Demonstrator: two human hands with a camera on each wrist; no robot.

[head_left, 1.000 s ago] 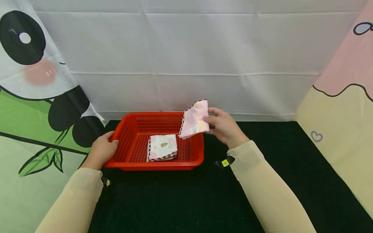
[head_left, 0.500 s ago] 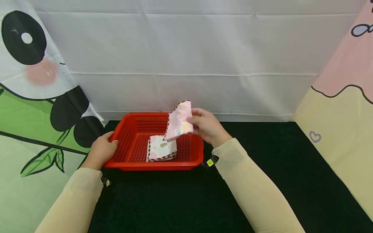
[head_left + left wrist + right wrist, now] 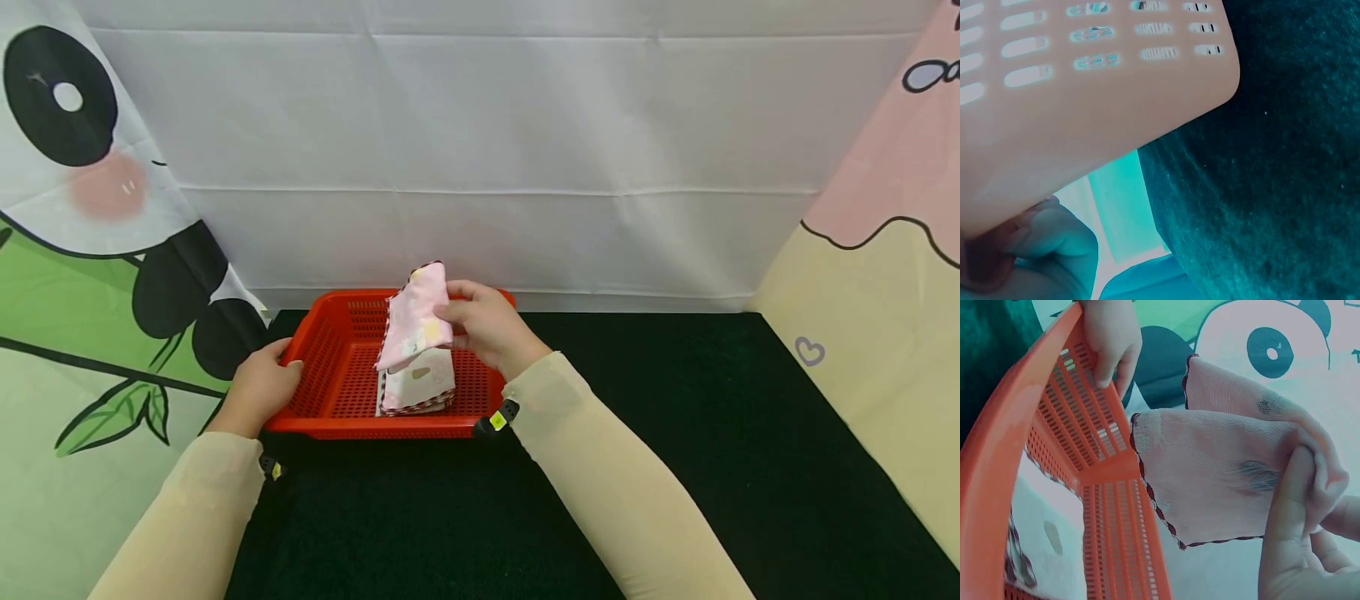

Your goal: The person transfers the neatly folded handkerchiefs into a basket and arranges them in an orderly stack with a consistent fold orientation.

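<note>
My right hand (image 3: 487, 321) pinches a folded pink handkerchief (image 3: 416, 317) by its right edge, above the red plastic basket (image 3: 337, 429). In the right wrist view the handkerchief (image 3: 1216, 469) shows a dark stitched border and hangs folded from thumb and fingers. Below it in the head view, overlapped by it, a folded white handkerchief (image 3: 416, 387) with pink patches and a checked edge lies on the basket floor. My left hand (image 3: 264, 383) grips the basket's left rim, thumb on the inside. In the left wrist view its fingers (image 3: 1060, 237) show under the basket's wall (image 3: 1104, 119).
A dark green cloth (image 3: 390, 517) covers the table under the basket. Behind stands a white curtain (image 3: 525, 150). A panda-printed cloth (image 3: 112, 275) hangs at the left, and a pink and cream one (image 3: 885, 317) at the right.
My right hand has carried the pink handkerchief leftward, from the basket's right end to over the white handkerchief. The left hand and the basket have stayed in place.
</note>
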